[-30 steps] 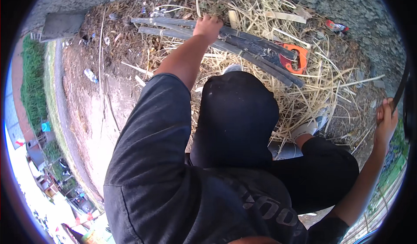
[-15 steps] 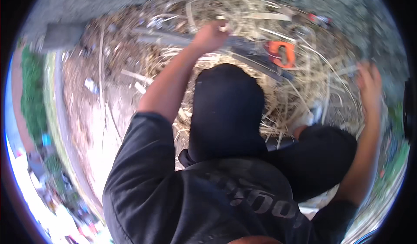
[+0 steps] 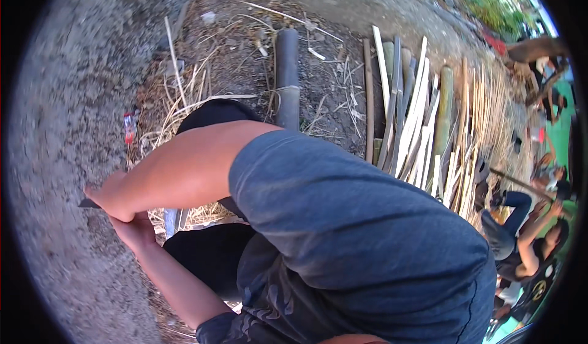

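Observation:
At the far left my right hand (image 3: 113, 194) reaches over the rough grey ground, its arm crossing the picture from the right. A dark, flat, blade-like piece (image 3: 89, 204) pokes out beyond its fingers; the rest of that piece is hidden. Just below, my left hand (image 3: 136, 229) meets the right one, palm partly turned up, with its fingers hidden behind the right hand. Beside the left wrist a bluish-grey strip (image 3: 171, 221) shows between my dark-clothed legs, over pale shavings (image 3: 211, 214).
A dark bamboo pole (image 3: 286, 80) lies beyond my right arm. Right of it are split bamboo lengths (image 3: 411, 114) and many thin strips (image 3: 484, 123). A small red-labelled bottle (image 3: 129, 128) lies at the left. Other people (image 3: 530, 240) are at the far right.
The view has swung right, bringing the bamboo pile and other people in. My hands, wide apart before, are now together at the left. The orange-handled saw is out of view.

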A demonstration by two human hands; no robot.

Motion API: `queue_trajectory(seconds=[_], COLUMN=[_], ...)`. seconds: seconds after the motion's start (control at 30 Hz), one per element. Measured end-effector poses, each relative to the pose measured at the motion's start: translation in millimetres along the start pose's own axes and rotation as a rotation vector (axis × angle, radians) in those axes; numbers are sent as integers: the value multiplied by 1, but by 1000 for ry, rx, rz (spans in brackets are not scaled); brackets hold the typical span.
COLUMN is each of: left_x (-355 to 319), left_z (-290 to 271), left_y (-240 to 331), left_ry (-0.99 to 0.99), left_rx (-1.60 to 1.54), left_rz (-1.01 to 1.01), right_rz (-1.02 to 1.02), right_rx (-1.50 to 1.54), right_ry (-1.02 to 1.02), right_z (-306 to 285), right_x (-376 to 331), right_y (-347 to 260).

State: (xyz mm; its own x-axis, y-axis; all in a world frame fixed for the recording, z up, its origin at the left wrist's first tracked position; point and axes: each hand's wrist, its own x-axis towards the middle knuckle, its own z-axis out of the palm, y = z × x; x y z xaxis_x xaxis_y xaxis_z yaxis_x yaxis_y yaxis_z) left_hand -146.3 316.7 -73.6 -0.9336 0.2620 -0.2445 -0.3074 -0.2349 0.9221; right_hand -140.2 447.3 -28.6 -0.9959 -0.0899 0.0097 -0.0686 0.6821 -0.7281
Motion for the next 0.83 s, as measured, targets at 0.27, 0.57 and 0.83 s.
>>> queue_trajectory(seconds=[0.27,0.57,0.83], left_x=[4,4,14], left_z=[24,-56,-69], left_y=[2,-15,-23], left_ry=[30,-73,45], left_rx=[-17,-26,-36], left_rz=[-57,-183,-250], right_rz=[-208,1014,1900], right_rx=[-9,-165,-315], right_ry=[-60,1068,413], right_z=[-106,-82,-4], right_x=[-61,-391,-555], right_y=[37,364,406])
